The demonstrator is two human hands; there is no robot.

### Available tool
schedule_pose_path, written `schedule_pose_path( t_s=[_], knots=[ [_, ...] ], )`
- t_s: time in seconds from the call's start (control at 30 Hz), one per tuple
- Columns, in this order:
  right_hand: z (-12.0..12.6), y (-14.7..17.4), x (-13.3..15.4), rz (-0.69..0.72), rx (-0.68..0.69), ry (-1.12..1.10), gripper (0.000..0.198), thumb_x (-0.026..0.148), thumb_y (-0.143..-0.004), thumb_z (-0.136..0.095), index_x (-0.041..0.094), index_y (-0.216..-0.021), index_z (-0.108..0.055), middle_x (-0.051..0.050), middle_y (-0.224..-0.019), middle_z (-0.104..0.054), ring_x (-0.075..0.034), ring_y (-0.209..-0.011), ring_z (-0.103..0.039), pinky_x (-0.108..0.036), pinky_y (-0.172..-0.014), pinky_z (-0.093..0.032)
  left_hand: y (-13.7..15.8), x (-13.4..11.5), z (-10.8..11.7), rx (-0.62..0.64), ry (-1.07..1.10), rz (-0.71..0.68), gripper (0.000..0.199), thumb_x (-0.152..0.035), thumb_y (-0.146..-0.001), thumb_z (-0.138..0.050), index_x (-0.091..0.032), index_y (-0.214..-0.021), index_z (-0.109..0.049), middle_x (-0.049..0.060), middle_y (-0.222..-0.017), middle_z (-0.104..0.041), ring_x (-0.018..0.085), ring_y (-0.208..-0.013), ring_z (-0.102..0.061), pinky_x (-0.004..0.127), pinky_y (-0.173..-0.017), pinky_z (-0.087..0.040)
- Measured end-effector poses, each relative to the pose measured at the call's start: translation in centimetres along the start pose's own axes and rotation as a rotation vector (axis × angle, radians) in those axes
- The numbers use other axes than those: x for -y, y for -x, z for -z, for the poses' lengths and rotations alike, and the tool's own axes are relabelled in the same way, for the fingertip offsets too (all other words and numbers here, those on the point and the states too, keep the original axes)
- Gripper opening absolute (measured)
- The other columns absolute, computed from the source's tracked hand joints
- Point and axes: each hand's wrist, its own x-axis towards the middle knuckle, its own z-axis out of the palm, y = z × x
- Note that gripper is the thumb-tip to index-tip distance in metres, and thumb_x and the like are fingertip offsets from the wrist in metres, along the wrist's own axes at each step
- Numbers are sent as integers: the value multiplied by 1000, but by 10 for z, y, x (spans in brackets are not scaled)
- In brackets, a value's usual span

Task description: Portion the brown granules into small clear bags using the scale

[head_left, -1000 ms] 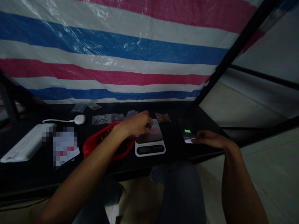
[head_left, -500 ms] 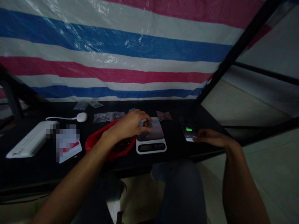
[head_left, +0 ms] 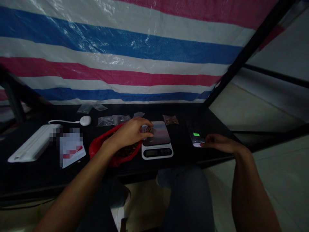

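My left hand (head_left: 131,130) reaches over the plate of a white digital scale (head_left: 157,153). Its thumb and fingers curl round a small clear bag of brown pieces (head_left: 149,129). Under my left forearm lies an open red bag (head_left: 95,149) with dark brown pieces inside. At the right, my right hand (head_left: 217,142) has its fingers closed at the lower right edge of a dark, flat item (head_left: 196,138) with a bright green patch and a pale lower edge. What that item is, I cannot make out.
A filled clear bag (head_left: 171,120) lies behind the scale. Several clear bags (head_left: 113,120) lie along the back of the black table (head_left: 183,151). To the left are a long white case (head_left: 33,145), a round white corded item (head_left: 85,120) and a blurred-out card (head_left: 72,148). A striped sheet (head_left: 135,58) hangs behind.
My left hand has drawn slightly left across the scale plate, and the small bag of brown pieces has shifted left with it. My right hand stays at the dark item.
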Motion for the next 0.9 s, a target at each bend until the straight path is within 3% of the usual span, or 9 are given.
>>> schedule_pose_path(
  t_s=[0.57, 0.67, 0.73, 0.8, 0.9],
  knots=[
    [4, 0, -5, 0, -10, 23, 50, 71, -67, -71, 22, -78, -67, -6, -80, -70, -25, -79, -65, -35, -67, -47, 8, 6, -1, 37, 126, 82, 27, -35, -89, -77, -21, -112, -75, 5, -110, -79, 22, -98, -73, 34, -87, -54],
    [5, 2, 4, -9, -105, -18, 50, 71, -74, -68, 22, -82, -69, -8, -85, -73, -27, -83, -68, -37, -70, -51, 9, 6, -2, 38, 123, 82, 26, -34, -89, -78, -21, -111, -75, 5, -109, -79, 22, -97, -73, 34, -86, -54],
    [-3, 2, 24, 96, -271, -77, 45, 66, -82, -63, 22, -86, -68, -9, -88, -74, -26, -83, -69, -38, -73, -52, 10, 6, -2, 29, 120, 84, 26, -35, -88, -78, -22, -111, -75, 4, -109, -79, 22, -97, -73, 34, -86, -54],
    [-20, 1, 56, 304, -403, -134, 35, 56, -87, -64, 22, -94, -67, -9, -93, -74, -25, -83, -69, -38, -75, -53, 11, 7, -3, 7, 118, 87, 27, -36, -88, -78, -22, -111, -75, 4, -108, -79, 22, -97, -73, 34, -85, -53],
    [-55, -6, 112, 651, -391, -101, 24, 35, -87, -72, 23, -107, -67, -7, -106, -74, -24, -96, -68, -39, -87, -53, 13, 9, -3, -5, 124, 82, 28, -37, -88, -79, -22, -111, -74, 3, -107, -79, 22, -97, -73, 34, -86, -53]
  ],
)
